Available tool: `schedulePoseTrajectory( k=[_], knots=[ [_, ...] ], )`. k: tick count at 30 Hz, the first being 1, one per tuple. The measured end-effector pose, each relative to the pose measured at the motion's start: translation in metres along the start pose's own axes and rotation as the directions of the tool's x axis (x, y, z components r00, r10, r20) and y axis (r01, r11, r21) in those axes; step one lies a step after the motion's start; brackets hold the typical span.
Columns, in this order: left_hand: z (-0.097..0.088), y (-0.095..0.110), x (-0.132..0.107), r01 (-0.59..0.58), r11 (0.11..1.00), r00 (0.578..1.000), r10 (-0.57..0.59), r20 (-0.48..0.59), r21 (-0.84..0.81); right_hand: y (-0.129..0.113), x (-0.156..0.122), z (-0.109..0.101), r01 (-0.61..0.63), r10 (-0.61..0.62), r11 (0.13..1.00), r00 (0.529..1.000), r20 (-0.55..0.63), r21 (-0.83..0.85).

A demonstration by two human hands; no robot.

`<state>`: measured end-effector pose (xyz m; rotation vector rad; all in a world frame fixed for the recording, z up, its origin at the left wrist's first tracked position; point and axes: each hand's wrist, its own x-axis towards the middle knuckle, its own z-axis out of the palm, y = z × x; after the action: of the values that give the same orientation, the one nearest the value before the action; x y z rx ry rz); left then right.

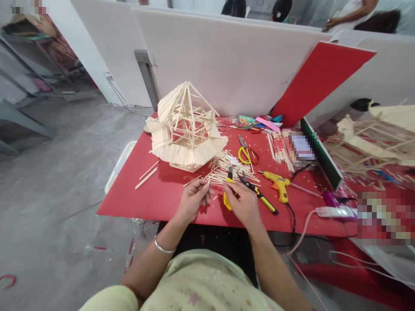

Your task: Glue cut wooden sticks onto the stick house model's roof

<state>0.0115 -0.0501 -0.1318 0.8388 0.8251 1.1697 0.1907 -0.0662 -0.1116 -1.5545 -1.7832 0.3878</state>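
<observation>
A house model point(186, 127) made of thin wooden sticks stands on the red table point(152, 194). My left hand point(192, 199) is in front of it, fingers pinched on a thin wooden stick point(212, 186). My right hand point(242, 203) pinches the other end of the same stick. A yellow-handled cutter point(227, 190) lies between and just beyond my hands. A pile of loose sticks point(223, 168) lies behind my hands, beside the model.
Black-and-yellow pliers point(259, 194), a yellow glue gun point(279, 183) with its cable, yellow-handled scissors point(244, 153) and bundles of sticks point(279, 147) lie to the right. A red board point(317, 82) leans on the white partition. Another stick model point(372, 138) is on the neighbouring table.
</observation>
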Motion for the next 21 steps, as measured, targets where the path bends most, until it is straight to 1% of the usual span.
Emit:
schedulePoseTrajectory(
  k=[2,3,5,6,7,10,11,13,16,19,21],
  knots=[
    [0.000,-0.002,-0.001,-0.006,1.000,0.999,0.005,0.046,0.018,-0.010,0.004,0.001,0.020,-0.028,0.983,0.999,0.044,0.181],
    [0.000,-0.002,-0.001,-0.010,1.000,0.998,0.008,0.066,0.023,-0.015,0.007,0.001,0.017,-0.035,0.971,0.997,0.070,0.237],
    [0.002,-0.003,-0.003,-0.006,1.000,0.995,0.003,0.095,0.024,-0.024,0.011,0.005,0.021,-0.049,0.958,0.995,0.090,0.288],
    [0.003,-0.003,-0.004,0.005,1.000,0.995,-0.007,0.103,0.020,-0.028,0.012,0.007,0.039,-0.061,0.956,0.996,0.070,0.289],
    [0.004,-0.002,-0.006,0.020,1.000,0.994,-0.021,0.103,0.012,-0.031,0.013,0.009,0.070,-0.080,0.958,0.996,0.025,0.279],
    [0.007,0.000,-0.011,0.080,0.996,0.994,-0.077,0.076,-0.026,-0.034,0.009,0.010,0.162,-0.133,0.970,0.978,-0.161,0.183],
    [0.007,0.001,-0.012,0.088,0.995,0.994,-0.086,0.062,-0.038,-0.033,0.006,0.008,0.163,-0.133,0.976,0.971,-0.198,0.145],
    [0.005,0.002,-0.013,0.083,0.996,0.996,-0.081,0.028,-0.045,-0.025,-0.002,0.001,0.121,-0.100,0.990,0.969,-0.227,0.078],
    [0.002,0.000,-0.011,0.055,0.998,0.998,-0.056,-0.026,-0.024,-0.004,-0.018,-0.011,-0.017,0.006,0.998,0.981,-0.193,-0.059],
    [0.004,-0.004,-0.008,0.058,0.998,0.997,-0.059,-0.045,-0.014,0.014,-0.032,-0.014,-0.150,0.139,0.953,0.989,-0.059,-0.264],
    [0.007,-0.006,-0.008,0.058,0.998,0.998,-0.059,-0.038,-0.009,0.020,-0.037,-0.010,-0.183,0.213,0.900,0.977,0.033,-0.395]
  ],
)
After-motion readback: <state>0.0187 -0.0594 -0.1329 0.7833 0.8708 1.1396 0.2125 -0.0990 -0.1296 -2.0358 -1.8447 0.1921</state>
